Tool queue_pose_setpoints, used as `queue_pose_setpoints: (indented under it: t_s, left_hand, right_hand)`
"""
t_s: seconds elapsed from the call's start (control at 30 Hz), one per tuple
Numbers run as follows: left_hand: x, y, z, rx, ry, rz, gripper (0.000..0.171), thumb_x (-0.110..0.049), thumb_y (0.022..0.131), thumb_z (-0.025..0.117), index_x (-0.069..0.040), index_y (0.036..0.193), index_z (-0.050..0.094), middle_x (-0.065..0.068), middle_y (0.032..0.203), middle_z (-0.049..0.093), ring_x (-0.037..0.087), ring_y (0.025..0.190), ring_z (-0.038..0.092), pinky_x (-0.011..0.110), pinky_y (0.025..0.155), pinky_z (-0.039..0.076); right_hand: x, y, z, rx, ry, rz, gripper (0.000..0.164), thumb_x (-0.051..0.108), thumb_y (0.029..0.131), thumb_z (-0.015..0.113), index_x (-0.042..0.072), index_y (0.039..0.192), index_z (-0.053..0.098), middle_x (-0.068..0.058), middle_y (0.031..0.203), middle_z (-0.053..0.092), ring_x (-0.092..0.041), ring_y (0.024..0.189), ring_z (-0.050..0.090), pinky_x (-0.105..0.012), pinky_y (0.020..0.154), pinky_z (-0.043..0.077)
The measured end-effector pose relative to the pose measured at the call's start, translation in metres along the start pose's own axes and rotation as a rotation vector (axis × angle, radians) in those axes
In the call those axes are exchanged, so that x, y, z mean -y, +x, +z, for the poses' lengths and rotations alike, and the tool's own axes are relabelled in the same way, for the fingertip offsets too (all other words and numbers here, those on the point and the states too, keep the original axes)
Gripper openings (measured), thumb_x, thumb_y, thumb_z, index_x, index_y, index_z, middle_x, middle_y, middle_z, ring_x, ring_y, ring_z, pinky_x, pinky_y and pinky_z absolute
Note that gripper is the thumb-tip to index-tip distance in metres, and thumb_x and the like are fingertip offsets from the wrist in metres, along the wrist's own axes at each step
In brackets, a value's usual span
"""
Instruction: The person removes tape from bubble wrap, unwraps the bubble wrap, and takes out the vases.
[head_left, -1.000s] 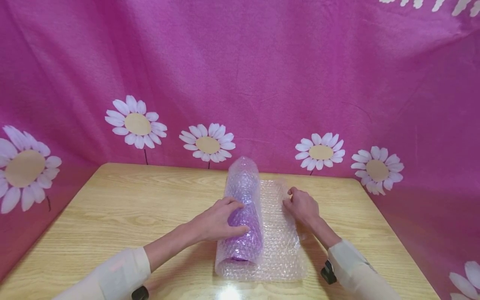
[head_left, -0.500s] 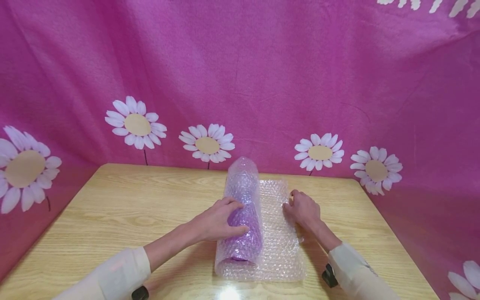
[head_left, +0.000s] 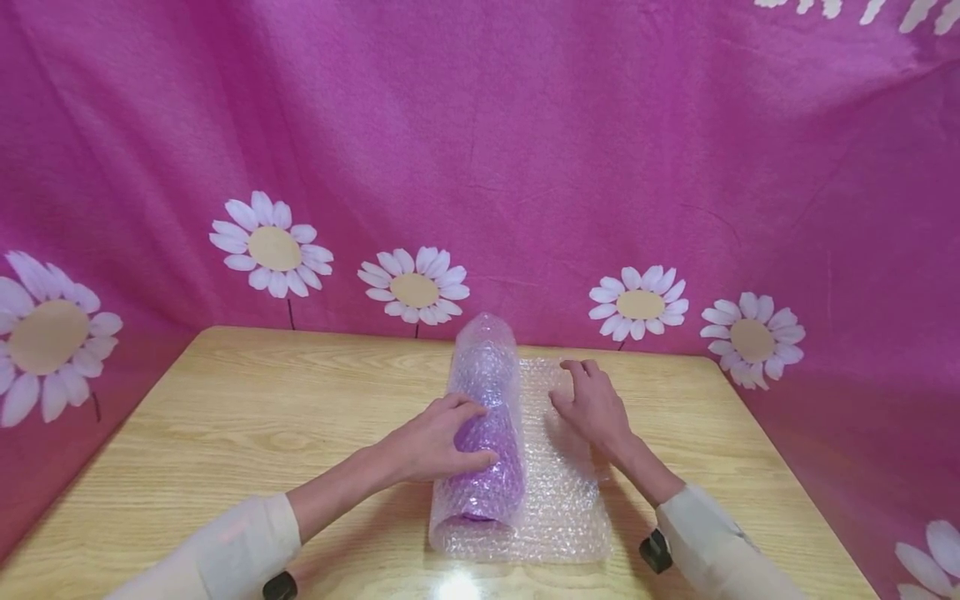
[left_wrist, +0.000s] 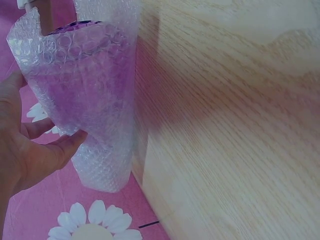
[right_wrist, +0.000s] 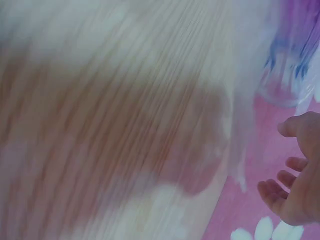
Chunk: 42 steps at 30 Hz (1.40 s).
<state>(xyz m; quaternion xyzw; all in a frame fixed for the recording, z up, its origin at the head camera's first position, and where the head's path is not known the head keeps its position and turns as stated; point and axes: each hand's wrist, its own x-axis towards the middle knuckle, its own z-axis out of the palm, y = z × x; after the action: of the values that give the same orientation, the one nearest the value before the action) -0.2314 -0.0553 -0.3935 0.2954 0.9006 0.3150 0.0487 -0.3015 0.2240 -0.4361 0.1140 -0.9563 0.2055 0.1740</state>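
A purple glass vessel (left_wrist: 82,87) lies rolled in clear bubble wrap (head_left: 566,508) on the table. Its rim shows in the wrap's open near end, and in the right wrist view a clear base (right_wrist: 282,85) with blue marks. My left hand (head_left: 435,440) rests on the roll from the left, thumb and fingers spread over its side. To the right a flat stretch of bubble wrap still lies unrolled. My right hand (head_left: 596,408) is above this stretch's right edge, its fingers loosely bent with nothing between them in the right wrist view.
The wooden table (head_left: 262,417) backs onto a magenta cloth (head_left: 525,167) printed with white daisies, which also hangs at both sides. The far end of the roll reaches the table's back edge. Dark wrist devices (head_left: 656,550) sit under both sleeves.
My right hand has shifted left and slightly farther from me, from the sheet's right edge to over the sheet, and its fingers have spread. My left hand and the roll have stayed in place.
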Motion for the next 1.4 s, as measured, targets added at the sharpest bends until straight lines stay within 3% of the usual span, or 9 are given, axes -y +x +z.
queue_pose_setpoints:
  t_s: [0.2,0.47,0.8,1.07,1.4]
  left_hand:
    - [0.001,0.0,0.001,0.011,-0.008,-0.006,0.07,-0.047,0.086,0.071,-0.004,0.139,0.055,0.017,0.141,0.047,0.032,0.127,0.047,0.049,0.1,0.046]
    - [0.001,0.0,0.001,0.004,-0.002,-0.004,0.069,-0.047,0.086,0.071,-0.004,0.138,0.055,0.017,0.141,0.048,0.032,0.127,0.048,0.049,0.1,0.046]
    - [0.001,0.001,0.002,0.006,-0.009,0.006,0.07,-0.047,0.086,0.071,-0.003,0.138,0.055,0.017,0.14,0.048,0.032,0.127,0.048,0.048,0.101,0.045]
    - [0.002,0.0,0.001,-0.002,-0.01,0.009,0.071,-0.048,0.085,0.072,-0.003,0.138,0.055,0.017,0.139,0.049,0.033,0.127,0.048,0.05,0.1,0.046]
    - [0.007,-0.002,-0.002,-0.005,-0.025,0.017,0.069,-0.044,0.086,0.073,-0.003,0.139,0.054,0.016,0.14,0.049,0.032,0.13,0.047,0.048,0.105,0.042]
  right_hand:
    - [0.019,-0.007,0.001,0.015,0.128,-0.083,0.048,0.016,0.086,0.075,-0.004,0.127,0.06,-0.022,0.126,0.058,-0.038,0.115,0.058,-0.051,0.097,0.048]
    - [0.039,-0.014,-0.004,0.002,0.215,-0.217,0.038,0.008,0.088,0.072,-0.003,0.123,0.061,-0.019,0.122,0.062,-0.035,0.11,0.06,-0.049,0.094,0.05]
    - [0.055,-0.026,-0.007,0.117,0.297,-0.313,0.042,0.009,0.091,0.069,0.001,0.132,0.059,-0.014,0.13,0.062,-0.031,0.124,0.055,-0.047,0.101,0.046]
    - [0.064,-0.032,-0.005,0.215,0.321,-0.302,0.041,0.01,0.096,0.063,0.002,0.137,0.057,-0.015,0.13,0.063,-0.029,0.113,0.063,-0.045,0.092,0.053]
    - [0.072,-0.03,-0.002,0.207,0.297,-0.309,0.041,0.01,0.096,0.06,0.002,0.136,0.058,-0.015,0.126,0.066,-0.026,0.111,0.064,-0.043,0.091,0.053]
